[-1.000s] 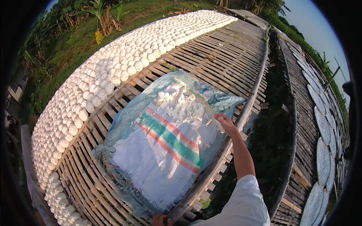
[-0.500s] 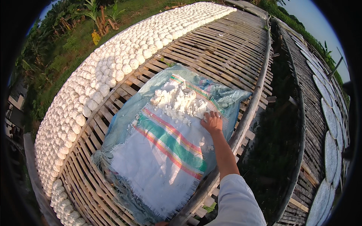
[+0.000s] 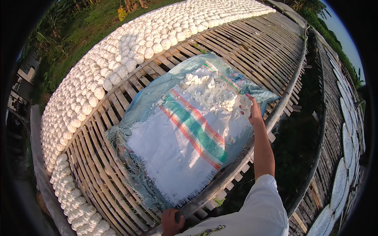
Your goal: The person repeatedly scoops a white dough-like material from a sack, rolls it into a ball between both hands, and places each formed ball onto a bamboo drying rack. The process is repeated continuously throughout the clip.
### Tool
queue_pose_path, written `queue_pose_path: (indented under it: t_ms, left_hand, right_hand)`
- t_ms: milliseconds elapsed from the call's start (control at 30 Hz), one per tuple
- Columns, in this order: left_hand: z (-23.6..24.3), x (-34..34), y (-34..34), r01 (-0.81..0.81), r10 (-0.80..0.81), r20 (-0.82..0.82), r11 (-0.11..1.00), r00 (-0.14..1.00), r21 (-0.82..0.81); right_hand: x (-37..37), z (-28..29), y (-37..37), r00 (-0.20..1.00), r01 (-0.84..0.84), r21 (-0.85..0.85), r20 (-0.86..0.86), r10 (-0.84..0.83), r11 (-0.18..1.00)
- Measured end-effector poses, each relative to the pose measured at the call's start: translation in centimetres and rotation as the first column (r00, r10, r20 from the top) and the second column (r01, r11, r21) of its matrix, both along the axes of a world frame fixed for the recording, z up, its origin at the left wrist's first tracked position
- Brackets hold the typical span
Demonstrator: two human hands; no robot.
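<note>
A loose pile of crumbly white lumps (image 3: 212, 92) lies on a white woven plastic sack (image 3: 157, 149) with a green, red and yellow stripe. Just right of the pile, my right hand (image 3: 255, 110) is curled round a white clump (image 3: 245, 105), palm side partly showing. The sack rests on a bluish plastic sheet (image 3: 157, 84) spread over the bamboo slats. At the lower edge, my left hand (image 3: 172, 221) is closed over the bamboo rail (image 3: 204, 200) along the near side; part of its fingers is hidden.
Rows of white rounded lumps (image 3: 118, 59) cover the left side of the slatted bamboo rack (image 3: 220, 43). Right of the rail runs a dark gap (image 3: 291, 145), then another rack with pale round sheets (image 3: 339, 177). Green plants (image 3: 78, 31) grow at the far left.
My right hand has moved right from the pile's edge and turned, now with a white clump in it. My left hand shows more fully on the rail. The whole view has shifted.
</note>
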State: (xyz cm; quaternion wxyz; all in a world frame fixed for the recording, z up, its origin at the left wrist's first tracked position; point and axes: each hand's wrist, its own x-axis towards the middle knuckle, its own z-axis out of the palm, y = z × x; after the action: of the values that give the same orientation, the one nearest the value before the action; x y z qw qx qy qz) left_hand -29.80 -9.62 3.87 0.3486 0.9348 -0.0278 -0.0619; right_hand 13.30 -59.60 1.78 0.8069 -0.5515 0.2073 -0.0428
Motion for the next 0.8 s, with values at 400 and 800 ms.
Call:
queue_pose_path:
  t_ms: [400,800]
  left_hand:
    - [-0.1,-0.4,0.5,-0.044,0.047,0.05,0.998,0.998,-0.052]
    - [-0.5,-0.9,0.5,-0.139,0.147,0.08,0.985,0.986,-0.104]
  right_hand:
    - [-14.3,-6.2,31.3,0.697,-0.221,-0.952,-0.002,0.717,0.212]
    - [-9.9,-4.8,31.0,0.724,-0.672,-0.092,-0.288,0.626,0.735]
